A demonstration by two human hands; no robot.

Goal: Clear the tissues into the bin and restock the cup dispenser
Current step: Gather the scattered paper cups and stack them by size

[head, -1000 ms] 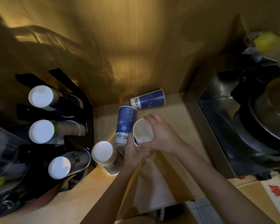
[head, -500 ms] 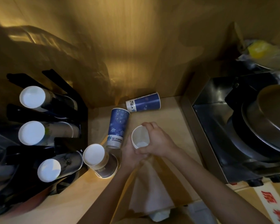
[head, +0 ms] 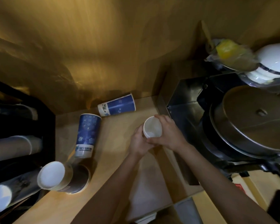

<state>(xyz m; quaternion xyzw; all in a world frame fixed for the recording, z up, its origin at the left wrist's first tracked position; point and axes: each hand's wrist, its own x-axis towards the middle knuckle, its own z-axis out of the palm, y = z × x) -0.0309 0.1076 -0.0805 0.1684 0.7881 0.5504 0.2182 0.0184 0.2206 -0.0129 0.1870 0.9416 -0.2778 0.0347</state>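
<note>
A white paper cup stack (head: 152, 129) stands mouth-up above the wooden counter (head: 120, 125), held between both hands. My left hand (head: 138, 143) wraps its left side and my right hand (head: 168, 135) grips its right side and rim. Two blue paper cups lie on their sides: one (head: 86, 135) left of my hands, another (head: 117, 105) against the back wall. A brown cup stack (head: 63, 177) lies tipped near the black cup dispenser (head: 23, 126) at the left, whose slots hold cup stacks (head: 0, 198). A white tissue (head: 145, 188) lies under my forearms.
A steel appliance with a round metal lid (head: 252, 120) fills the right side. White bowls (head: 275, 62) and a plastic bag with something yellow (head: 228, 50) sit behind it. A wooden wall (head: 103, 46) backs the counter.
The view has shifted left and closer, so my hands with the white cup now sit further right, nearer the steel appliance. The grip on the cup is unchanged.
</note>
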